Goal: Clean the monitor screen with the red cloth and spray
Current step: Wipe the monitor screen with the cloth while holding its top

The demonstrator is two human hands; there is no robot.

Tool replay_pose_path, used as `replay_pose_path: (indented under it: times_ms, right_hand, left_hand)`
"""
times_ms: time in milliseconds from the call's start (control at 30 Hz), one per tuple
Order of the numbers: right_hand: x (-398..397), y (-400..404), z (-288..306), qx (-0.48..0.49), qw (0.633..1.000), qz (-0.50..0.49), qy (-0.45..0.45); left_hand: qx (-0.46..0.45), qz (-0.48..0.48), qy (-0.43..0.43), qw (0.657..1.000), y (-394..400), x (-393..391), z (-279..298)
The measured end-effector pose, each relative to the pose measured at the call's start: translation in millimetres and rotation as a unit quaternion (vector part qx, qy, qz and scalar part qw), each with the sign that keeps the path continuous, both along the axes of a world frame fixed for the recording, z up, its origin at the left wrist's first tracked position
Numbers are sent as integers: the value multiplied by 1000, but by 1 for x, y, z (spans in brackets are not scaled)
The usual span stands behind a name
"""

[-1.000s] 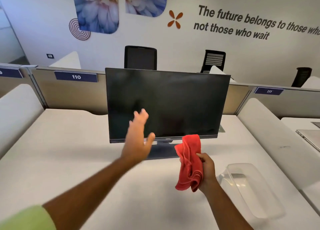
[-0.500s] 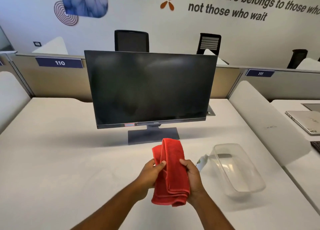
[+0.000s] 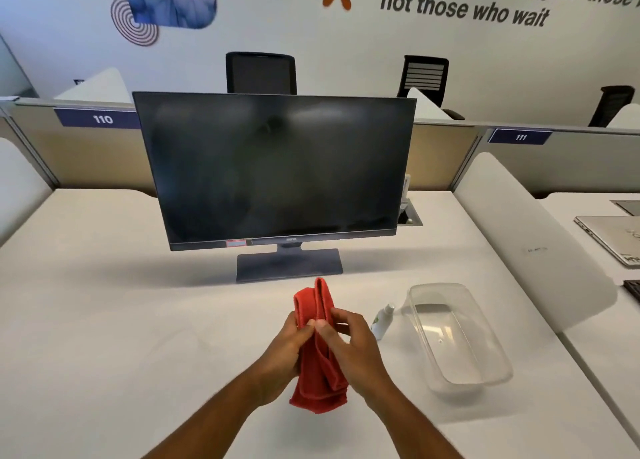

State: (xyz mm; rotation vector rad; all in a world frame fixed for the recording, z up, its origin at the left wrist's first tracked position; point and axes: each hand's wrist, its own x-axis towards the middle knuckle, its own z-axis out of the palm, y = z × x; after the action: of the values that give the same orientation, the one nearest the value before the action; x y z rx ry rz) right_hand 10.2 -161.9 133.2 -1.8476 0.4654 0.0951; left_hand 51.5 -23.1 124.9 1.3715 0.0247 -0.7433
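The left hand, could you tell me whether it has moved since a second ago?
Yes. The left hand has drawn back from the monitor toward the person, and now holds the red cloth.

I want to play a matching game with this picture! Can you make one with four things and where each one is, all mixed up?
Things:
1. red cloth
2. monitor
3. spray bottle
4. clear tub

Places:
A. lying on the desk between the hands and the tub
B. held in both hands
C. resting on the desk at the right, nearest the divider
D. standing at the back of the desk

Pairs: 1-B, 2-D, 3-A, 4-C
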Motion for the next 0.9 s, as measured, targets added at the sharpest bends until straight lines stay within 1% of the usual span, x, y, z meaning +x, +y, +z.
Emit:
replay_pose_path:
  times_ms: [67, 200, 267, 333, 433, 567, 667, 733, 800, 833, 900]
  right_hand:
    - [4, -3, 1, -31, 999, 18, 3]
    - [11, -15, -2, -94, 993, 75, 9]
    - [14, -17, -4, -144, 985, 97, 11]
    - [16, -17, -4, -173, 980, 98, 4]
    - [17, -21, -7, -156, 983, 94, -14]
    - [16, -27, -13, -124, 986, 97, -51]
    - [17, -28, -12, -108, 990, 70, -66]
    - [19, -25, -5, -113, 990, 29, -83]
    - [20, -23, 4, -154, 980, -12, -126]
    - [20, -21, 9, -177, 972, -17, -155]
    - [15, -11, 19, -218, 956, 23, -197]
  left_hand:
    - [32, 1, -22, 999, -7, -2, -1]
    - [35, 43, 7, 998, -9, -4, -6]
    - [50, 47, -2, 998, -11, -5, -6]
    - [58, 55, -10, 997, -15, -6, -4]
    - [75, 74, -10, 994, -19, -7, 1]
    - [107, 70, -29, 991, -16, -7, 1]
    - [117, 97, -15, 988, -11, -6, -2]
    - [114, 131, 16, 985, -7, -2, -2]
    - [83, 170, 54, 980, -1, 4, 0]
    - [59, 188, 73, 978, 4, 7, 2]
    - [20, 204, 93, 974, 11, 13, 5]
